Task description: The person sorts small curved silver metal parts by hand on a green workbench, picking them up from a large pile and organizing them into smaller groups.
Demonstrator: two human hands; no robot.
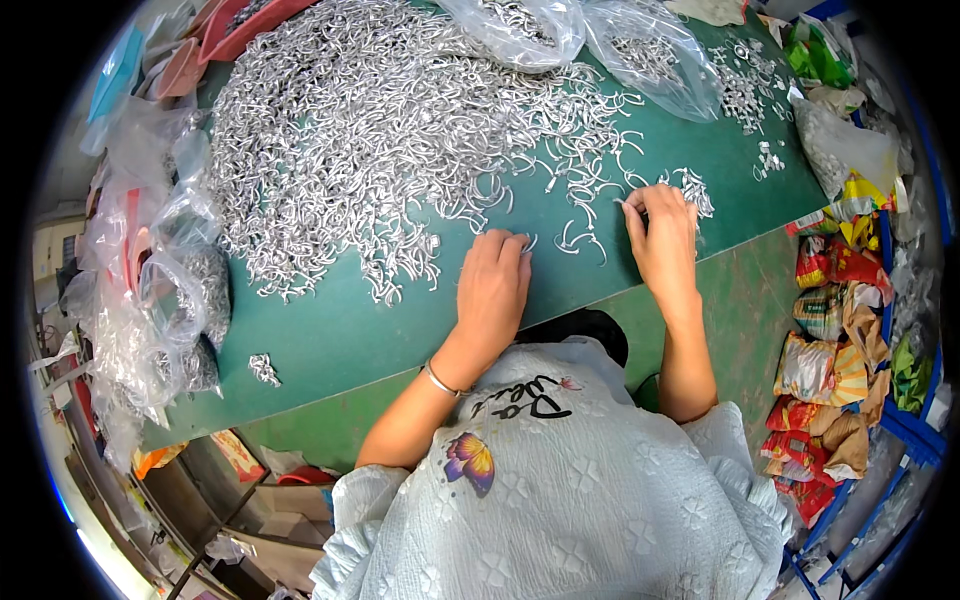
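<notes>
A big heap of small curved silver metal pieces (340, 130) spreads over the green table (350, 345). My left hand (494, 283) rests at the heap's near edge, fingers closed together, with the end of one curved piece showing at its fingertips. To its right, my right hand (664, 238) is closed in a pinch, and a bit of silver shows by the thumb and forefinger. Several loose curved pieces (582, 238) lie between the hands. Just beyond the right hand sits a small pile of silver pieces (694, 192), partly covered by the fingers.
Clear plastic bags of metal parts (645, 55) lie at the table's far side. More plastic bags (150, 270) crowd the left edge, near a small cluster of pieces (264, 369). Small parts (745, 85) are scattered at far right. A blue rack (915, 435) holds colourful packages (825, 370).
</notes>
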